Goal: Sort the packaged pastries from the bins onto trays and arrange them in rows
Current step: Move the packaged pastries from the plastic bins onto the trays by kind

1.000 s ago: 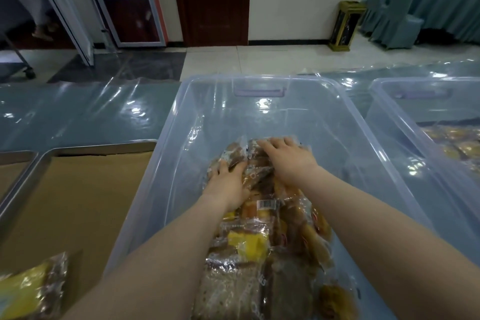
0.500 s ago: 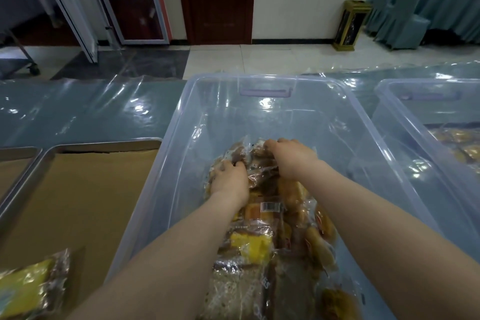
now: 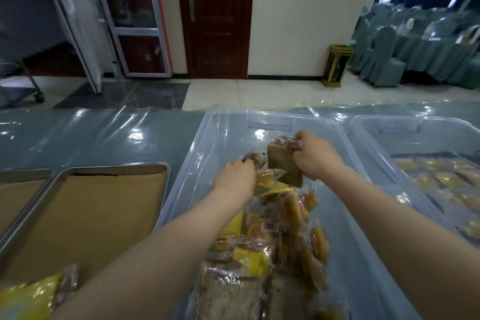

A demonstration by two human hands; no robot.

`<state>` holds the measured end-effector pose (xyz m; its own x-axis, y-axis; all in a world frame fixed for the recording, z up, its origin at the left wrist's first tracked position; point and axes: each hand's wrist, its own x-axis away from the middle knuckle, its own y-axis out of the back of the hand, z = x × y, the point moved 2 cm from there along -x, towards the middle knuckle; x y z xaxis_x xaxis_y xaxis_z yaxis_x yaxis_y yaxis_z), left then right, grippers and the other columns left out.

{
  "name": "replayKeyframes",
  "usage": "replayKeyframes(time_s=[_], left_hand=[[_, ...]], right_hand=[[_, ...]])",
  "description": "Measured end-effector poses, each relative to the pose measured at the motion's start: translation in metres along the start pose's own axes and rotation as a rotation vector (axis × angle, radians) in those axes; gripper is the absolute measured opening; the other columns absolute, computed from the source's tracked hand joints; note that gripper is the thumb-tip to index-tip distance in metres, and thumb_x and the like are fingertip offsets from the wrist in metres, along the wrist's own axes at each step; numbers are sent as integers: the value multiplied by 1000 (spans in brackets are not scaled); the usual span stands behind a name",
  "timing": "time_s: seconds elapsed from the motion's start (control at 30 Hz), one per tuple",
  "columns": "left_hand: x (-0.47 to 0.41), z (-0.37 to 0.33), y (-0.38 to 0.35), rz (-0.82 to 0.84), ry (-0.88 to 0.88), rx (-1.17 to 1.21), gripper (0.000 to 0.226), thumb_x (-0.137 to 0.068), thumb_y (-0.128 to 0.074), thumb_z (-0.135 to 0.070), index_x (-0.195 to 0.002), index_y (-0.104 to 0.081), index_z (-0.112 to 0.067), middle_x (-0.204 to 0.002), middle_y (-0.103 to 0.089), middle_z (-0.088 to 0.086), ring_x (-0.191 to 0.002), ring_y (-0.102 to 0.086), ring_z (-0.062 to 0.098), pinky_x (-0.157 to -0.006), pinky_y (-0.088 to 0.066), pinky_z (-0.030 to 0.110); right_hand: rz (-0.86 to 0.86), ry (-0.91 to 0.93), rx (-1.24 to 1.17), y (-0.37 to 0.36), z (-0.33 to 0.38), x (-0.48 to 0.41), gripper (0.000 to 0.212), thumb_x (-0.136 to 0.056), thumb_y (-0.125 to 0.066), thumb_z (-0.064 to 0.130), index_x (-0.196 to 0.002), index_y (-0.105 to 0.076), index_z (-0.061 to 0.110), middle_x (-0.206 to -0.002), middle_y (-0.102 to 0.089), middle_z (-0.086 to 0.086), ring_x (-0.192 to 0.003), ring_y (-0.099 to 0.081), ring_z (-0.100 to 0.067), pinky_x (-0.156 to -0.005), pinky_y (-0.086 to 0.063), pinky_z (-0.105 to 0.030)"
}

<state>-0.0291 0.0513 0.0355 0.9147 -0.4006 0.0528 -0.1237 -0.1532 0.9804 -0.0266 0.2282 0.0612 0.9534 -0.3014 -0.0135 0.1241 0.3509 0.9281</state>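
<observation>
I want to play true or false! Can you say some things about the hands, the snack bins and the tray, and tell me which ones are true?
1. The right hand holds a brown pastry pack above the pile. True.
2. The left hand is flat and holds nothing. False: it pinches a small packet.
3. The tray is packed with rows of pastries. False: only one yellow packet shows on it.
4. A second bin on the right holds yellow pastries. True.

Yellow packet (image 3: 26, 299) cut off by the bottom edge
</observation>
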Motion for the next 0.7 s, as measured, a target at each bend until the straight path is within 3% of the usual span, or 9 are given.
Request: replayKeyframes(time_s=[0.13,0.27,0.33,0.43,0.5,0.7], left_hand=[[21,5,28,-129,-100,-70,37,-81,-52,6,-114,-44,-8,-115,-49,14,-103,-52,36,-69,-36,38],[42,13,64,-372,-183,-156,36,-81,-51,5,-113,-43,-11,-122,-46,11,-108,-48,31,-67,-33,34],[52,20,84,-528,-243,-202,39,-84,-49,3,-119,-44,-12,-134,-42,10,-117,-45,29,-76,-40,34],[71,36,114,-636,-292,-226,41,-89,-45,-2,-128,-44,-12,-149,-30,11,-131,-35,29,-95,-41,37],[86,51,133,-668,-304,-255,39,-89,-44,-5,-128,-46,-10,-150,-30,13,-132,-36,30,-97,-41,39],[140,118,148,-652,-205,-284,44,-90,-49,-4,-133,-41,-11,-152,-24,12,-136,-29,29,-102,-38,39]], right_hand=[[-219,45,-168,14,3,21,53,-86,-38,-1,-132,-28,21,-70,-56,-6,-57,-51,-20,-44,-33,-32],[-435,226,-176,38,30,44,58,-88,-35,-2,-129,-32,38,-108,-55,-7,-74,-46,-17,-56,-35,-30],[-477,283,-212,52,49,54,50,-90,-43,5,-125,-43,40,-125,-50,-4,-87,-50,-21,-65,-41,-32],[-518,271,-339,74,75,70,40,-86,-59,10,-121,-61,30,-134,-48,-1,-107,-57,-29,-84,-51,-41],[-592,293,-207,84,95,82,33,-86,-61,4,-111,-69,24,-142,-40,-4,-114,-52,-33,-92,-47,-44],[-695,450,-143,75,157,113,29,-85,-62,8,-112,-67,15,-146,-33,-5,-106,-55,-31,-82,-49,-41]])
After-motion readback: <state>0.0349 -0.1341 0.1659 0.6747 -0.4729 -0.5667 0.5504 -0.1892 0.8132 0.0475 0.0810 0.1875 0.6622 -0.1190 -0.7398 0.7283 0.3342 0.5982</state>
